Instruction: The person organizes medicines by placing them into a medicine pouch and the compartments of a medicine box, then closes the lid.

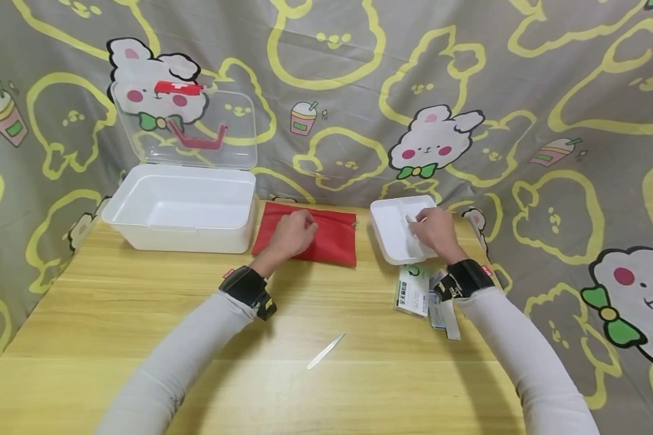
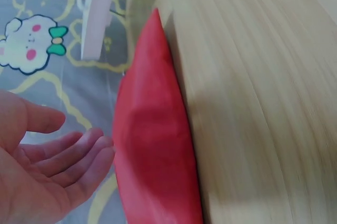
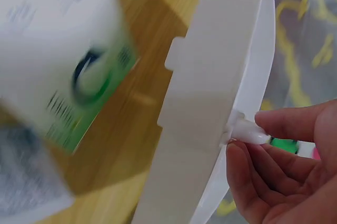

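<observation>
My left hand is over a red zip pouch, its fingers loosely bent and holding nothing. In the left wrist view the fingertips come close to the side of the red pouch; whether they touch cannot be told. At the right, my right hand reaches over a white divided tray. Thumb and fingers pinch a glossy white handle-like piece at the tray's middle. Its join to the tray is partly hidden.
A white box with its clear lid raised stands at the back left. Silver tweezers lie on the table front. A white-and-green packet and thin packets lie near the right wrist. A patterned curtain hangs behind.
</observation>
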The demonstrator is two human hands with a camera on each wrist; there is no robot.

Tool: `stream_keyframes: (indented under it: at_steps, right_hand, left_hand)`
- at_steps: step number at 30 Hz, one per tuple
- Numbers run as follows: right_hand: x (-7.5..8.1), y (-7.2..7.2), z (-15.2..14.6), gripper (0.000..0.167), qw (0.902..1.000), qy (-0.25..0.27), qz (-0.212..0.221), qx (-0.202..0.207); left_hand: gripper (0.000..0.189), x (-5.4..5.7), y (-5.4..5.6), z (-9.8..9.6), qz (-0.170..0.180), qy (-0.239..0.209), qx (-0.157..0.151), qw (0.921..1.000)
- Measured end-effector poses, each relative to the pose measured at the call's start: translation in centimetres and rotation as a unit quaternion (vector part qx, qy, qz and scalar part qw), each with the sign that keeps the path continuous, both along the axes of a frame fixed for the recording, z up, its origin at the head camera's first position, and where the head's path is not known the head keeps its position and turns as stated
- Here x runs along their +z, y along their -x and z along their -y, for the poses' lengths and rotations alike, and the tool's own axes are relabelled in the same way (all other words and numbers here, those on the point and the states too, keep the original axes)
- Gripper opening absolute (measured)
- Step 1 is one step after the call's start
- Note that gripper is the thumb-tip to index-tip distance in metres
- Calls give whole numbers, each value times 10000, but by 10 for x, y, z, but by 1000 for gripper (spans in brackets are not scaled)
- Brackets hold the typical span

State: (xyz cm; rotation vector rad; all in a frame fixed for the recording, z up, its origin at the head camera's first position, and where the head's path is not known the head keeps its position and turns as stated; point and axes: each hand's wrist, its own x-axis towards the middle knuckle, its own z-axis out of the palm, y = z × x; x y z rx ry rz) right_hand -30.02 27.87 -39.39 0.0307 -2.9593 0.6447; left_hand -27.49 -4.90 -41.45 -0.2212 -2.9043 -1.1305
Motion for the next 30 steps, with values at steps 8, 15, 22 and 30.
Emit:
stream_keyframes:
  at_steps: [8, 15, 22, 30]
  right_hand:
    - [5, -17, 54, 27, 9982, 20, 11, 600]
    - [2, -39, 90, 23, 9944, 235, 109, 1020]
    - [-5, -61, 112, 17, 9881, 667, 452, 1309]
    - [-10, -82, 129, 22, 9722, 1293, 1451, 1306]
  left_hand:
    - [39, 1, -3, -9, 286, -264, -143, 9991]
    - [52, 1, -3, -7, 691, -755, -19, 9947]
    - [37, 0, -5, 7, 910, -719, -87, 9932]
    - [35, 1, -16, 34, 1131, -712, -309, 9905]
